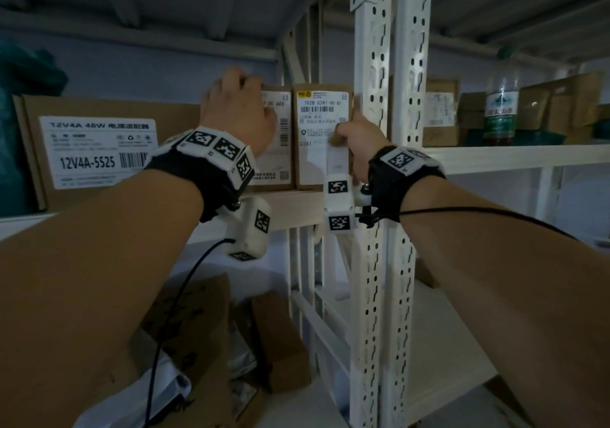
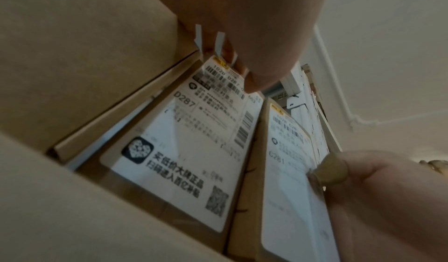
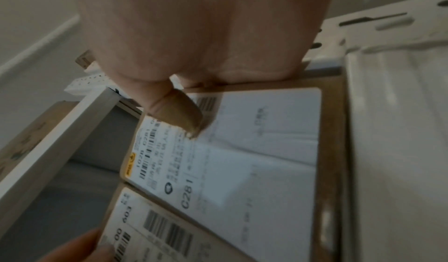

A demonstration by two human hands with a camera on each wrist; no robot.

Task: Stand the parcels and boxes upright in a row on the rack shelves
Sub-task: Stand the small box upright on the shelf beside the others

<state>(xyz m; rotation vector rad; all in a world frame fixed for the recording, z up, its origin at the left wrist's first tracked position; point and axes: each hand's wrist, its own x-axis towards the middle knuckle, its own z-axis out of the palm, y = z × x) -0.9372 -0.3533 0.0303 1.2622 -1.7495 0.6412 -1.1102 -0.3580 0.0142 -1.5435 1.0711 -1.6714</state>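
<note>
Two brown parcels with white shipping labels stand upright side by side on the rack shelf (image 1: 297,208). My left hand (image 1: 237,111) grips the top of the left parcel (image 1: 280,150), marked D287 (image 2: 189,147); its fingers curl over the top edge, which hides them. My right hand (image 1: 358,137) holds the right parcel (image 1: 317,107), marked C281 (image 3: 242,160), by its right edge, with the thumb (image 3: 179,110) pressed on the label. The two parcels touch or nearly touch. The right parcel stands close against the white rack post (image 1: 373,97).
A large flat box (image 1: 99,150) labelled 12V4A-5525 stands upright left of the parcels. Beyond the posts, the neighbouring shelf holds more boxes (image 1: 440,114) and a plastic bottle (image 1: 501,104). Loose cardboard boxes (image 1: 277,338) lie on the lower shelf.
</note>
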